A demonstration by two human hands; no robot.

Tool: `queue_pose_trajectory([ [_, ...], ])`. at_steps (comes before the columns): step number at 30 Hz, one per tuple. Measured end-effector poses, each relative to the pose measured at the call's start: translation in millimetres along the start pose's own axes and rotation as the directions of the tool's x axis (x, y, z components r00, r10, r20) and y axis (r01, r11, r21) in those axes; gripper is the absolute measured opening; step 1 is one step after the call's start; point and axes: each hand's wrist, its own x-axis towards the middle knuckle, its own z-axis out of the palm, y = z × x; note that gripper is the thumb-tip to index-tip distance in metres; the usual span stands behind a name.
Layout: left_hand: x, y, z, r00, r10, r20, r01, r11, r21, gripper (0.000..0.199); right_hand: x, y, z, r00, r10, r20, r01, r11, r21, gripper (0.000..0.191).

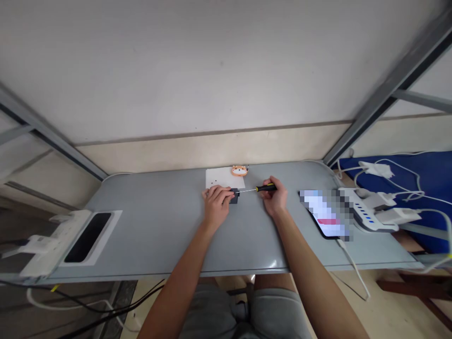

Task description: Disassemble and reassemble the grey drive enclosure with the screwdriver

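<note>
- Small dark grey block sits mid-table on the grey desk, pinned by the left hand, fingers closed on it, steadying it.
- Right hand grips the yellow-and-black-handled screwdriver, tip meeting the block.
- White paper sheet just behind holds tiny dark specks, probably screws.

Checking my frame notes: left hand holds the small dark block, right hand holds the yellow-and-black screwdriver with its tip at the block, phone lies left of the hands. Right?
One thing is off: the phone lies to the right of the hands, not the left, as the head view shows. The rest stands: the left hand holds the small dark block, and the right hand holds the screwdriver with its tip at the block.
</note>
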Motion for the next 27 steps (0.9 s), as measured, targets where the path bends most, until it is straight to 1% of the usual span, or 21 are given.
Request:
queue_pose_trajectory([
  [2, 0, 0, 0.0, 1.000, 0.019, -0.021, -0.018, 1.000, 0.008, 0.017, 0, 0, 0, 1.000, -0.003, -0.002, 0.003, 1.000, 0.001, 0.035],
  [6, 1, 4, -3.8, 1.000, 0.020, -0.005, -0.020, 1.000, 0.018, 0.014, 0, -1, 0, 1.000, -0.008, 0.010, 0.008, 1.000, 0.002, 0.035],
  [14, 5, 10, -8.9, 0.997, 0.058, -0.052, -0.057, 0.998, 0.023, 0.007, -1, -1, 0, 1.000, -0.006, 0.007, 0.006, 1.000, -0.004, 0.036],
  [17, 5, 10, -9.4, 0.998, 0.052, -0.034, -0.051, 0.998, 0.034, 0.008, -1, 0, 1, 1.000, -0.011, 0.010, 0.011, 1.000, -0.015, 0.039],
  [21, 4, 9, -10.2, 1.000, 0.028, 0.002, -0.028, 0.998, 0.049, 0.013, -2, 1, 2, 1.000, -0.011, 0.013, 0.011, 1.000, -0.011, 0.037],
  [27, 2, 7, -9.4, 0.999, -0.003, 0.035, 0.003, 1.000, 0.001, 0.013, -2, 1, 4, 0.999, -0.012, -0.034, 0.011, 1.000, -0.017, 0.036],
])
